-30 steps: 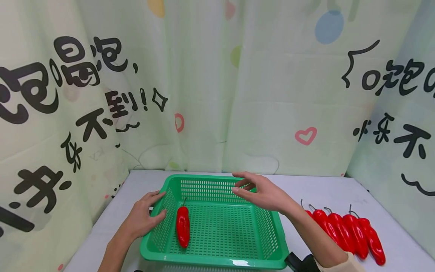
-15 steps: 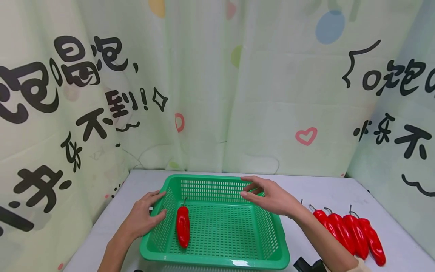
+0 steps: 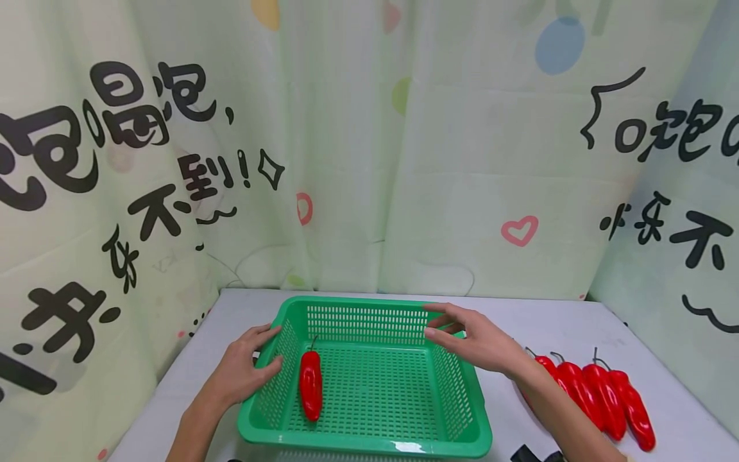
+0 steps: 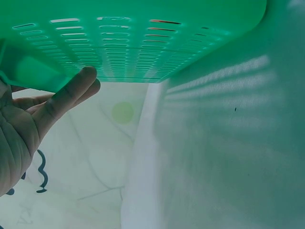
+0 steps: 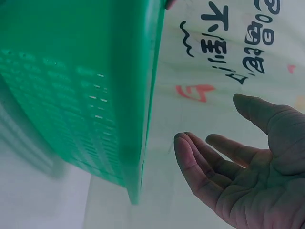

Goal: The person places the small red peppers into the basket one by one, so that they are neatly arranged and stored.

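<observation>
right hand [image 3: 476, 337], empty, fingers apart, has drifted nearer the red chilis [image 3: 605, 403]; left hand [image 3: 238, 369], also spread, touches the green basket [image 3: 346, 443], only one chili [image 3: 311, 385] inside

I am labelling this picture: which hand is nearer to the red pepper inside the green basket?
Left. The left hand is at the left rim of the basket, beside the pepper; the right hand is farther, near the basket's far right corner.
</observation>
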Motion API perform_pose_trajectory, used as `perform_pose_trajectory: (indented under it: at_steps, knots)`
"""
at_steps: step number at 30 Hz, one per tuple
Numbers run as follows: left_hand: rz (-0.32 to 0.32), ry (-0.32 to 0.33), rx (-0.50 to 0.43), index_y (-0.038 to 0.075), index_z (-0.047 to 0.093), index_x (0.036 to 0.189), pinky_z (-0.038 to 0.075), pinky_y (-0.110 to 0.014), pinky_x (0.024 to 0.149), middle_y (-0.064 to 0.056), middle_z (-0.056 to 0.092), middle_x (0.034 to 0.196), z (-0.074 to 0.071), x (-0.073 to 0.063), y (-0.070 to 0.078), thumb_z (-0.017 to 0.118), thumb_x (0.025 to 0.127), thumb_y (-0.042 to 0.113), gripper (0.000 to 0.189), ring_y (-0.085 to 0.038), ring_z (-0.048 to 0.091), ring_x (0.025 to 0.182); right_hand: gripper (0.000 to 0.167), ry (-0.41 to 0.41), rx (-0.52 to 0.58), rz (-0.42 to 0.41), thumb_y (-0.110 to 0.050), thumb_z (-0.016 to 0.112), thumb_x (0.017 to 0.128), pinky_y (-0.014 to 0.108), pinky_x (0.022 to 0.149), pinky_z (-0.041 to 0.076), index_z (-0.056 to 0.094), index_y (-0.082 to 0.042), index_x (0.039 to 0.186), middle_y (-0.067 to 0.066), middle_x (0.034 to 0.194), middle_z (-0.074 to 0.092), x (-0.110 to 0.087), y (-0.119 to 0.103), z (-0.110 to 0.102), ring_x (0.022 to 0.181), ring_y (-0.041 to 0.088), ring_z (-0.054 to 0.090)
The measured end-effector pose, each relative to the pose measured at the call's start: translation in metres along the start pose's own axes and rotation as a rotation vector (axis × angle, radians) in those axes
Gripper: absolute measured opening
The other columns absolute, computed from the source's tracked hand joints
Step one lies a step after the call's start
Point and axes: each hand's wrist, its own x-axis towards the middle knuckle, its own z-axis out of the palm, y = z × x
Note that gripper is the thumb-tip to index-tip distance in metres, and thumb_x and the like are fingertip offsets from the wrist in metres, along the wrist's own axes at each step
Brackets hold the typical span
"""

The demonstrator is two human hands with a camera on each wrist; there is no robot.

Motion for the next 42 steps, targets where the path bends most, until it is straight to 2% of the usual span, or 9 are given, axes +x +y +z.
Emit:
perform_pose_trajectory:
  at_steps: [10,15,21,33,42]
  knots:
    - [0.001,0.006,0.018,-0.007,0.059,0.139,0.062,-0.039,0.08,-0.03,0.055,0.14,0.001,0.001,0.0,0.072,0.09,0.009,0.053,-0.036,0.067,0.11,0.059,0.01,0.045,0.008,-0.032,0.067,0.1,0.03,0.081,0.059,0.049,-0.006,0.15,0.009,0.125,0.069,-0.015,0.015,-0.012,0.11,0.026,0.066]
    - [-0.001,0.006,0.014,-0.007,0.059,0.139,0.062,-0.039,0.08,-0.03,0.055,0.14,0.001,0.0,-0.001,0.072,0.09,0.009,0.053,-0.035,0.067,0.109,0.066,0.031,0.042,0.054,-0.032,0.069,0.099,0.035,0.078,0.061,0.045,-0.002,0.152,0.015,0.128,0.067,-0.021,0.025,-0.016,0.107,0.025,0.067]
    - [0.0,0.006,0.002,-0.007,0.059,0.138,0.062,-0.04,0.08,-0.03,0.055,0.14,-0.001,-0.002,0.001,0.073,0.09,0.009,0.052,-0.035,0.067,0.11,0.065,0.032,0.038,0.097,-0.031,0.067,0.1,0.039,0.079,0.061,0.044,-0.003,0.153,0.018,0.13,0.065,-0.028,0.035,-0.019,0.102,0.022,0.067]
    - [0.015,0.015,0.012,-0.007,0.059,0.138,0.062,-0.04,0.08,-0.03,0.055,0.14,0.001,0.0,0.0,0.072,0.091,0.008,0.052,-0.035,0.068,0.109,0.067,0.049,0.012,0.147,-0.035,0.066,0.1,0.039,0.079,0.062,0.042,0.0,0.153,0.024,0.134,0.062,-0.038,0.053,-0.026,0.099,0.021,0.069]
    - [0.011,0.015,-0.002,-0.007,0.059,0.139,0.062,-0.039,0.08,-0.03,0.054,0.141,0.001,0.0,0.0,0.072,0.091,0.008,0.052,-0.034,0.068,0.108,0.07,0.053,0.017,0.193,-0.036,0.065,0.1,0.036,0.077,0.063,0.04,0.002,0.153,0.027,0.136,0.06,-0.044,0.064,-0.028,0.107,0.026,0.067]
